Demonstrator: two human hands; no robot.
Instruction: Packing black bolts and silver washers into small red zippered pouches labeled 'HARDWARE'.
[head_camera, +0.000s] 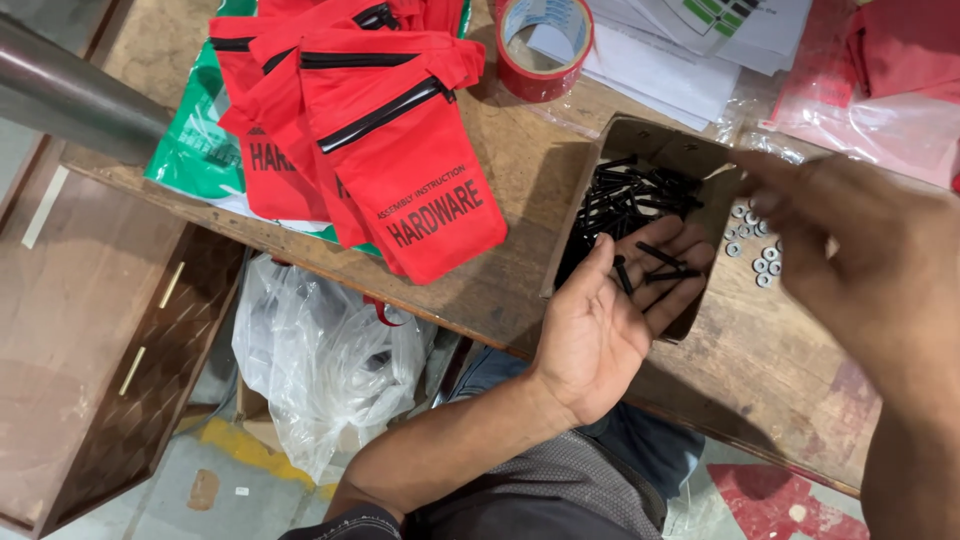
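My left hand (610, 310) lies palm up at the table's near edge, fingers apart, with a few black screws (655, 268) resting on the palm and fingers. Just beyond it stands an open cardboard box (640, 140) holding several more black screws (630, 195). My right hand (870, 260) hovers close to the camera at the right, blurred, fingers bent above a small heap of silver nuts (755, 245) on the table; whether it holds anything I cannot tell.
A pile of red zip pouches (390, 130) lies on a green-and-white bag at the back left of the wooden table (520, 170). A red tape roll (545, 45), white papers (690, 50), clear plastic bags (880, 110). A crumpled plastic bag (320, 360) hangs below.
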